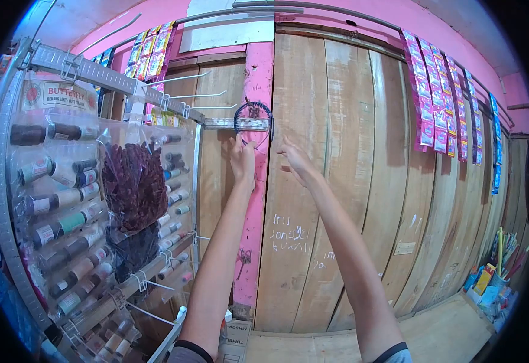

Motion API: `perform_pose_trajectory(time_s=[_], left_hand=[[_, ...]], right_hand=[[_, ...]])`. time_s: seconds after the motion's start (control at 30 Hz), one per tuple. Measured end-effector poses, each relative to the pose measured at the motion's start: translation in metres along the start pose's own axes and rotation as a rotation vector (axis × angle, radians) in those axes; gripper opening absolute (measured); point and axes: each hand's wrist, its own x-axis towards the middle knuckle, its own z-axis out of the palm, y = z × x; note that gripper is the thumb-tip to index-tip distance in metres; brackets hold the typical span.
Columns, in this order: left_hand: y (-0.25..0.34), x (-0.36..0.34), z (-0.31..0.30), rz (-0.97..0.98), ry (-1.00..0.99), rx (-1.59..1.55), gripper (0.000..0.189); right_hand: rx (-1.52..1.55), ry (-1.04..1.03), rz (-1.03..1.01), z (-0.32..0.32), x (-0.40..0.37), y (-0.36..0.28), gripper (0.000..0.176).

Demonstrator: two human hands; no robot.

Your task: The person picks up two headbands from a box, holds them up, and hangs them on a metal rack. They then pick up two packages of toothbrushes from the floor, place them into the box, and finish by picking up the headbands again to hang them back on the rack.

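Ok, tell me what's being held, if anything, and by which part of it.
The left hand appears to hold the dark ring-shaped band by its lower edge. The right hand is beside it, with nothing visibly held.

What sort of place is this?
Probably a small shop: clear plastic packs of coloured thread spools fill a silver metal rack, and long strips of pink sachets hang along the wooden plank wall.

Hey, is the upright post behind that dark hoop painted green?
No, the upright post behind the dark hoop is painted pink.
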Motion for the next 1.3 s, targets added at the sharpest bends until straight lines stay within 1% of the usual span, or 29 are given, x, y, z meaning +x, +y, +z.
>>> perform_pose_trajectory(time_s=[0.03,0.07,0.13,0.23,0.27,0.33,0.37,0.43,0.5,0.57,0.6,0.63,0.67,0.7,0.73,0.77,0.8,0.83,0.87,0.9,0.97,1.0,1.07,1.1,1.2,1.23,1.3], left_hand=[[0.002,-0.003,0.000,-0.006,-0.004,-0.011,0.074],[0.003,-0.007,0.002,0.008,0.039,0.025,0.071],[0.008,-0.022,0.008,0.032,0.126,0.096,0.065],[-0.003,-0.029,0.011,-0.030,0.111,-0.089,0.053],[-0.009,-0.034,0.012,0.004,0.111,-0.142,0.050],[-0.014,-0.063,0.014,0.061,0.112,-0.242,0.044],[-0.016,-0.083,0.016,0.064,0.106,-0.284,0.035],[-0.017,-0.129,0.011,-0.043,0.029,-0.322,0.027],[-0.001,-0.199,0.003,-0.125,-0.038,-0.331,0.021],[-0.024,-0.261,-0.010,-0.319,-0.094,-0.265,0.019],[-0.036,-0.296,-0.017,-0.424,-0.134,-0.282,0.018],[-0.047,-0.335,-0.025,-0.529,-0.177,-0.299,0.017],[-0.077,-0.373,-0.033,-0.538,-0.235,-0.247,0.016],[-0.110,-0.410,-0.042,-0.548,-0.297,-0.196,0.015],[-0.126,-0.445,-0.055,-0.648,-0.442,-0.147,0.019],[-0.139,-0.478,-0.071,-0.745,-0.593,-0.099,0.023],[-0.155,-0.511,-0.084,-0.745,-0.734,0.005,0.022],[-0.166,-0.543,-0.096,-0.737,-0.881,0.108,0.021],[-0.168,-0.569,-0.107,-0.828,-0.953,0.048,0.023],[-0.169,-0.594,-0.119,-0.922,-1.027,-0.013,0.024],[-0.184,-0.652,-0.145,-1.010,-1.161,-0.084,0.027],[-0.189,-0.666,-0.151,-1.049,-1.236,-0.121,0.029],[-0.156,-0.669,-0.150,-1.175,-1.364,-0.015,0.031],[-0.139,-0.670,-0.151,-1.240,-1.434,0.042,0.033],[-0.122,-0.689,-0.163,-1.384,-1.522,0.055,0.037],[-0.113,-0.693,-0.164,-1.388,-1.577,0.121,0.037],[-0.109,-0.708,-0.175,-1.445,-1.664,0.156,0.036]], right_hand=[[0.001,-0.028,0.014,-0.003,-0.007,-0.005,0.070],[0.001,-0.056,0.027,-0.005,-0.011,-0.009,0.074],[-0.044,-0.049,0.005,-0.009,-0.016,-0.007,0.075],[-0.039,-0.002,-0.052,-0.006,-0.033,-0.003,0.072],[-0.024,0.019,-0.074,-0.004,-0.044,0.000,0.071],[0.039,0.064,-0.110,0.001,-0.074,0.013,0.062],[0.072,0.087,-0.128,0.005,-0.091,0.022,0.058],[0.136,0.155,-0.230,0.013,-0.139,0.046,0.043],[0.170,0.292,-0.189,0.025,-0.204,0.077,0.034],[0.289,0.431,-0.069,0.039,-0.283,0.107,0.033],[0.298,0.459,0.046,0.041,-0.324,0.132,0.033],[0.318,0.464,0.087,0.044,-0.369,0.161,0.032],[0.291,0.464,0.252,0.045,-0.414,0.190,0.024],[0.327,0.478,0.359,0.049,-0.460,0.208,0.024],[0.365,0.496,0.466,0.052,-0.505,0.222,0.024],[0.366,0.482,0.620,0.052,-0.548,0.230,0.024],[0.367,0.469,0.770,0.050,-0.587,0.233,0.025],[0.371,0.438,0.855,0.049,-0.625,0.232,0.026],[0.378,0.410,0.937,0.046,-0.657,0.229,0.027],[0.423,0.369,0.987,0.043,-0.687,0.227,0.028],[0.516,0.298,1.081,0.035,-0.742,0.218,0.030],[0.539,0.249,1.131,0.028,-0.754,0.203,0.030],[0.595,0.164,1.228,0.017,-0.776,0.167,0.031],[0.661,0.126,1.275,0.015,-0.802,0.173,0.037],[0.769,0.077,1.264,0.007,-0.835,0.141,0.044],[0.835,0.070,1.286,0.006,-0.854,0.140,0.048],[0.932,0.098,1.226,0.005,-0.890,0.130,0.049]])
